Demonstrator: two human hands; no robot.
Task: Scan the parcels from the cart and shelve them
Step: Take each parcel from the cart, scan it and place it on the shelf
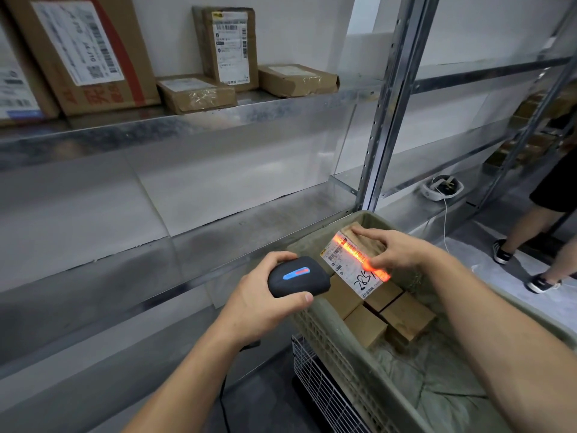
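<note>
Bare forearms are being stretched out low in view, the right one over the cart, the left one just left of it. And the scan is being made! A smooth, rounded black scanner with a glowing blue-and-red strip is being clasped in the left hand, fingers wrapped over its top and thumb pressed along its near side, right beside the cart's latticed plastic rim. Its red beam is being thrown across the white label of a flat brown cardboard parcel, which is being held tilted above the cart's far end. That parcel is being pinched by the right hand, fingers spread along its far edge, thumb down on the label side, wrist bent. Plain blocky cardboard boxes are being kept inside the cart below it. Well above and left of the cart, taped parcels are being stored on a dull galvanised shelf.
</note>
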